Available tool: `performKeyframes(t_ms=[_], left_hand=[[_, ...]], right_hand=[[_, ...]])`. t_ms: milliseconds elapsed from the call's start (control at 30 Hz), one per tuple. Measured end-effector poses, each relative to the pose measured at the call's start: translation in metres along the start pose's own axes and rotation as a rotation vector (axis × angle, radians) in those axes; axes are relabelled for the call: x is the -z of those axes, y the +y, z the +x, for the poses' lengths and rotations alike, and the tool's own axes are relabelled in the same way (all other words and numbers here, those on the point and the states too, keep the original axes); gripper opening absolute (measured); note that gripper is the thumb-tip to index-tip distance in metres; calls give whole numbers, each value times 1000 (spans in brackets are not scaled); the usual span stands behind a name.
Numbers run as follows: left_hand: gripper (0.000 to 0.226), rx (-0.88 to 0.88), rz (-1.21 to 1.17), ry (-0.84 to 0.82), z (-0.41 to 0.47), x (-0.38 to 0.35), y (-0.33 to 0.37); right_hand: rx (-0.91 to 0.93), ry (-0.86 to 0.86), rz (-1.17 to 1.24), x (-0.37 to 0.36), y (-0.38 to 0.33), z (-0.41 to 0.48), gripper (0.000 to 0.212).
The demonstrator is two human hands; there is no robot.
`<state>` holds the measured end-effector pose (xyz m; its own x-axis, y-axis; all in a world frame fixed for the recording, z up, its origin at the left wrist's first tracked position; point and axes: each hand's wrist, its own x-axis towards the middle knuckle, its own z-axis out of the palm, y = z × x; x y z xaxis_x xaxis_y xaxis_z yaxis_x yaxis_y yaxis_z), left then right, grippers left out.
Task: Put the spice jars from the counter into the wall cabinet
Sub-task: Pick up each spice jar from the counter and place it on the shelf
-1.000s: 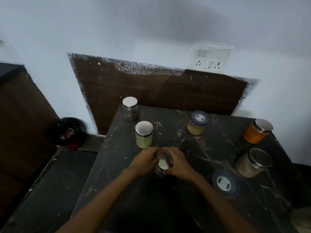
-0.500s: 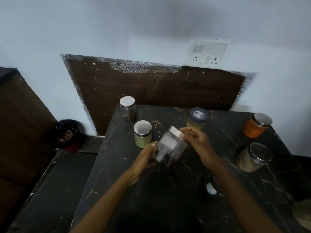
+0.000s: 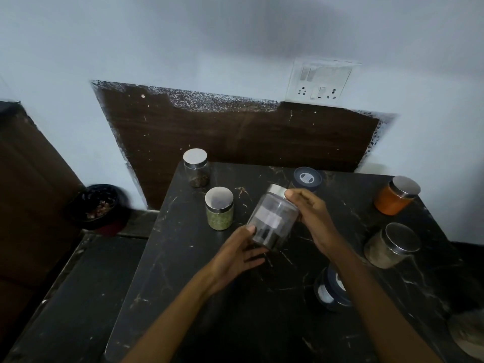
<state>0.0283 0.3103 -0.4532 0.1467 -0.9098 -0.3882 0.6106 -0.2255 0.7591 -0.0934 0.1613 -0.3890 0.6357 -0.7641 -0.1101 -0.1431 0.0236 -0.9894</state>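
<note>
Both hands clamp the clear jar (image 3: 272, 221): my right hand (image 3: 311, 218) at its lid, left hand (image 3: 235, 255) under its base. It's off the counter (image 3: 183, 271) now, tilted toward one o'clock, lifted a second ago. Cabinet's out of view; six jars wait.

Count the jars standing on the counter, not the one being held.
6: back left, green one near it, dark-lidded at back, orange far right, beige below it, one partly hidden by the right forearm.

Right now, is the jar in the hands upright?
No: the clear jar is tilted, lid up-right, between left hand and right hand.
</note>
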Motion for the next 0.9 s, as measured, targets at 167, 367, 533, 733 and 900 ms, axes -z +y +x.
performKeyframes(t_ms=[167,367,533,733,900], left_hand=[[61,10,-40,1,-2,-3,5],[55,43,-86,-36,-5,-9,6],[82,15,10,-34,-3,-11,3],[106,-42,-4,-58,-1,-11,2],[103,20,-57,-118,-6,-15,5]], right_hand=[[10,-80,112,0,1,-2,32],[-23,-107,393,-1,-2,-2,19],[24,-55,271,-3,-3,-3,25],[13,-67,267,-8,-5,-4,35],[-38,-136,400,-6,-1,-2,30]])
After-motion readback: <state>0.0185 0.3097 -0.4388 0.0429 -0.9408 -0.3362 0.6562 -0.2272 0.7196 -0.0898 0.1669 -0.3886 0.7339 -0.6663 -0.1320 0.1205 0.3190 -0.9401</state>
